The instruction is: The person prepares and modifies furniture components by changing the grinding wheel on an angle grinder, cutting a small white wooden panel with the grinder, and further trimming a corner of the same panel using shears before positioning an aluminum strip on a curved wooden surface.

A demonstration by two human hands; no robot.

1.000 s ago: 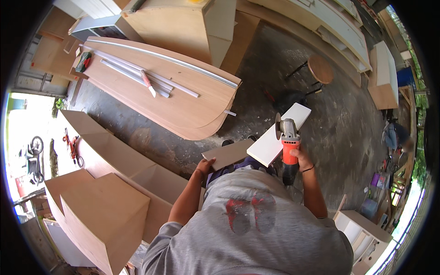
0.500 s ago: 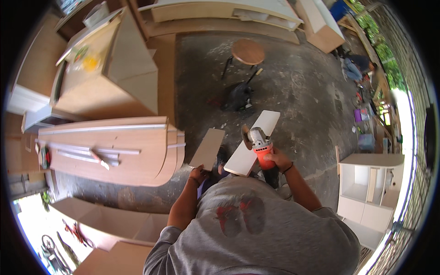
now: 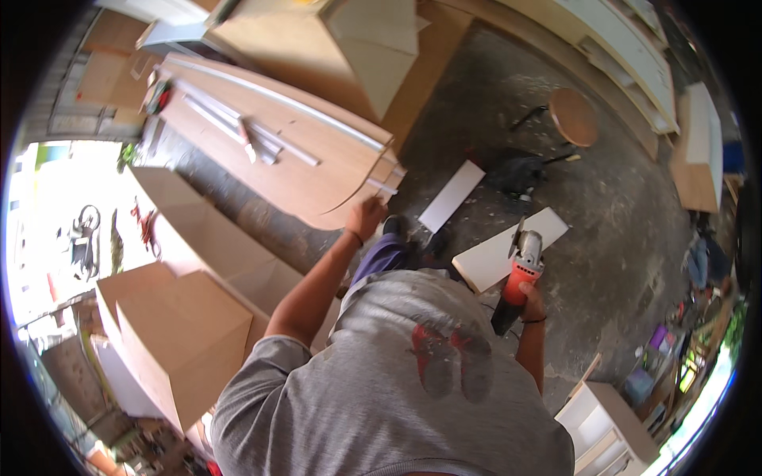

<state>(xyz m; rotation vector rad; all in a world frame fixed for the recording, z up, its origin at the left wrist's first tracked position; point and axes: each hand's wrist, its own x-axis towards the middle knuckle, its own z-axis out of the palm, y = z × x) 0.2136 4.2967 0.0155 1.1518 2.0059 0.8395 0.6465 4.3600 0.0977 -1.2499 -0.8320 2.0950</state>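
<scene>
My right hand [image 3: 533,303] is wrapped around the red and black body of an angle grinder [image 3: 524,274], its disc end pointing away from me. Beneath and beside the grinder's head lies a long white board [image 3: 494,258], tilted across my lap side. A second, narrower pale panel [image 3: 452,197] rests apart from my hands, by my feet. My left hand [image 3: 366,217] reaches out to the rounded end of a large wood-faced board [image 3: 302,186], with fingers partly stretched at its edge. Whether they touch it is hard to tell. Metal strips [image 3: 262,135] and a knife-like tool [image 3: 247,143] lie on that board.
A round wooden stool [image 3: 573,117] and a black bag-like bundle [image 3: 516,173] stand ahead on the dark floor. Cabinet carcasses [image 3: 218,230] line the left. A white cabinet [image 3: 607,428] sits at lower right. Another person [image 3: 702,258] crouches at the far right.
My left hand has let go of the narrow panel and moved left to the large board's rounded end. My view has turned left. The grinder stays in my right hand.
</scene>
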